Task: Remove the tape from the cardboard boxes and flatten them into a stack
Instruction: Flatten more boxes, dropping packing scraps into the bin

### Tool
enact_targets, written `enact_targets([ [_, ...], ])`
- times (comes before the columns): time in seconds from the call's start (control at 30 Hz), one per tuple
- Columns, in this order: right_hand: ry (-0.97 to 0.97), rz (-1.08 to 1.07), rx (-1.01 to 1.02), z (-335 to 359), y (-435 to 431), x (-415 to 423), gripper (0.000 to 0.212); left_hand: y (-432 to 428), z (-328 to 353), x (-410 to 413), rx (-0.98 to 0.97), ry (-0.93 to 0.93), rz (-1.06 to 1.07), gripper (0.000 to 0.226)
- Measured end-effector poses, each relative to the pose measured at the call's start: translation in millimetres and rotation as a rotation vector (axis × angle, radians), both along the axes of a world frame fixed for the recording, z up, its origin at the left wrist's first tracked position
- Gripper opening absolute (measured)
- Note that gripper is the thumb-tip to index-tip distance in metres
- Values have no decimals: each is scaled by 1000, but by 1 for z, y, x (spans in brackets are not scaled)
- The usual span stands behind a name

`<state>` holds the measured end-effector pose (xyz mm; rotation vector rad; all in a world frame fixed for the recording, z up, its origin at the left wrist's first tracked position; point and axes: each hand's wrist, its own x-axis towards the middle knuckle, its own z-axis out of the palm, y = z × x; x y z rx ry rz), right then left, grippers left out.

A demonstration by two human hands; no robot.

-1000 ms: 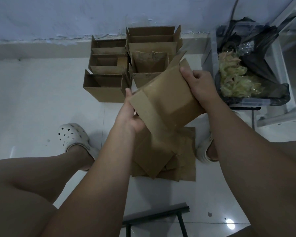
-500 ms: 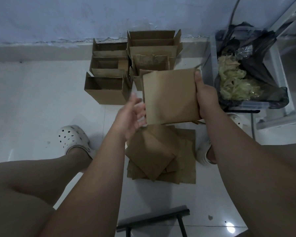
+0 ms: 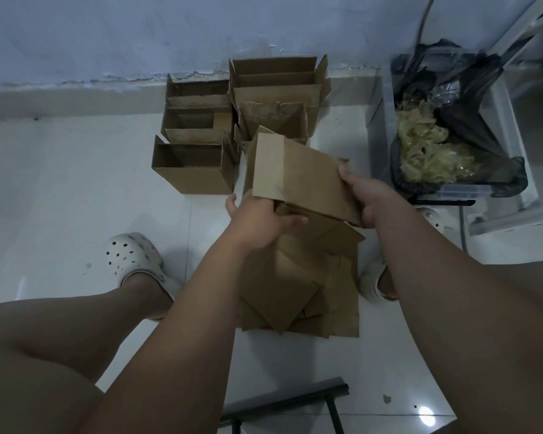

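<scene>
I hold a flattened brown cardboard box (image 3: 298,173) tilted above the floor. My left hand (image 3: 261,219) grips its lower left corner, and my right hand (image 3: 367,198) grips its right edge, thumb on top. Directly below it lies a stack of flattened boxes (image 3: 298,289) on the white tiles between my feet. Several open cardboard boxes (image 3: 201,145) stand in a group against the wall behind the held one.
A clear bin lined with a black bag (image 3: 452,145) holds crumpled yellowish tape at the right. White clogs (image 3: 132,261) are on both feet beside the stack. A dark stool frame (image 3: 282,405) sits at the bottom. A white rack leg (image 3: 521,145) stands far right.
The held box has tilted and dropped closer to the stack. My left hand, off the box half a second ago, now grips its lower left corner; my right hand moved down with it.
</scene>
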<state>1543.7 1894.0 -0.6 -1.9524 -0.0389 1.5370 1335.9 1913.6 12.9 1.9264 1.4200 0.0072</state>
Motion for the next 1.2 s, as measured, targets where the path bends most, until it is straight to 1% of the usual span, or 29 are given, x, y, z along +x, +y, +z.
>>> enact_targets([
  [0.03, -34, -3, 15, -2, -1, -2, 41, -1, -1, 0, 79, 52, 4, 51],
  [0.07, -53, -15, 31, -5, -2, -3, 36, -3, -2, -1, 126, 91, 23, 54],
  [0.13, -47, -26, 43, -8, -5, -5, 31, -8, -7, -1, 174, 139, 87, 69],
  [0.23, 8, -19, 25, -9, -4, -4, 27, -16, -11, 1, 189, 126, 275, 92],
  [0.3, 18, -35, 18, -11, -3, -3, 26, -19, -11, 1, 170, 82, 397, 94],
  [0.37, -22, -31, 8, -13, -3, -2, 31, -19, -13, 1, 153, 35, 450, 86],
  [0.43, -39, -36, -2, -16, -5, -2, 33, -19, -13, 0, 100, -69, 500, 69],
  [0.53, 26, -83, 0, -18, -9, 1, 31, -14, -13, -7, -103, -349, 607, 27],
  [0.6, 69, -98, 12, -18, -9, 2, 29, -12, -12, -10, -283, -481, 608, 15],
  [0.63, 82, -89, 28, -19, -9, 3, 30, -10, -12, -11, -342, -515, 605, 10],
  [0.67, 89, -79, 49, -20, -8, 2, 34, -10, -11, -11, -385, -535, 608, 12],
  [0.73, 92, -66, 85, -22, -7, 1, 47, -9, -10, -11, -451, -548, 613, 29],
  [0.8, 96, -64, 94, -23, -8, -1, 53, -8, -11, -12, -492, -545, 602, 37],
  [0.87, 163, -81, 83, -24, -12, -2, 49, -7, -10, -12, -499, -537, 600, 37],
  [0.93, 274, -74, 66, -27, -20, 0, 45, -6, -9, -13, -487, -521, 609, 37],
  [1.0, 349, -30, 47, -30, -27, -1, 48, -6, -11, -13, -487, -496, 620, 36],
  [1.07, 369, 27, 48, -31, -29, -5, 53, -6, -17, -14, -467, -457, 667, 36],
  [1.1, 356, 58, 54, -31, -29, -7, 55, -6, -22, -16, -444, -429, 695, 32],
  [1.17, 340, 123, 86, -31, -28, -14, 56, -5, -31, -19, -356, -358, 742, 25],
  [1.2, 335, 147, 110, -31, -27, -16, 54, -6, -35, -20, -296, -318, 759, 25],
])
